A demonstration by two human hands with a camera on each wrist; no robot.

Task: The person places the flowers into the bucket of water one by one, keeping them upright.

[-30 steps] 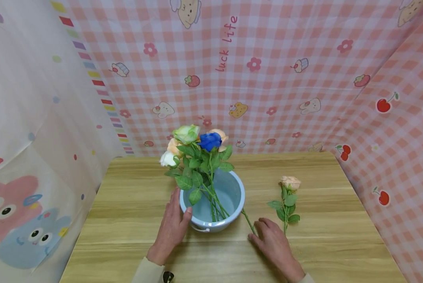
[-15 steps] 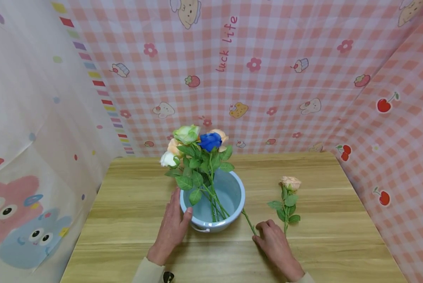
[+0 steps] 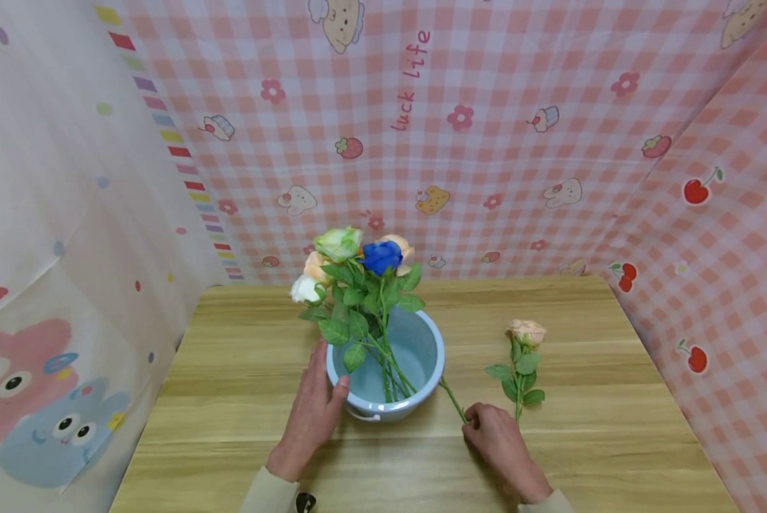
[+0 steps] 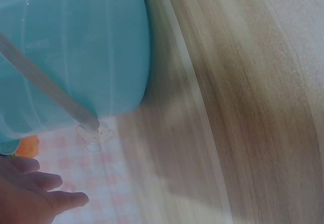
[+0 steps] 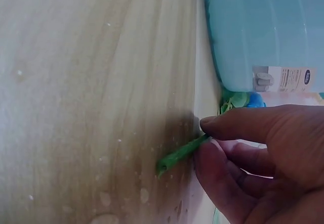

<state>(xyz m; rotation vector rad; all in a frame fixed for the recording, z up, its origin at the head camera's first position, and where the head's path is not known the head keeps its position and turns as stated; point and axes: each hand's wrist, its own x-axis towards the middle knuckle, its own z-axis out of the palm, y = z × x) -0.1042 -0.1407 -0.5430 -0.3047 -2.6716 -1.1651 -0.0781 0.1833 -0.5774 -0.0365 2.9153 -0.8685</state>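
Note:
A light blue bucket (image 3: 430, 385) stands mid-table with several roses leaning in it: a blue rose (image 3: 381, 257), a pale green rose (image 3: 338, 244), a white rose (image 3: 306, 288) and peach ones. My left hand (image 3: 313, 410) rests against the bucket's left side, fingers extended along its wall and thumb at the rim. Right of the bucket, my right hand (image 3: 499, 443) pinches the cut end of a green flower stem (image 5: 179, 155) between thumb and forefinger. From there the stem slants up-left behind the bucket, which hides its far part in the head view.
A peach rose (image 3: 526, 333) with leaves lies on the wooden table (image 3: 589, 427), just beyond my right hand. A checked pink cloth (image 3: 505, 164) hangs behind and to the right, a white one to the left. A small black object (image 3: 305, 502) sits beside my left sleeve.
My right hand has shifted slightly right along the stem, its thumb and forefinger coming together on the end. The left hand and the bucket have stayed in place.

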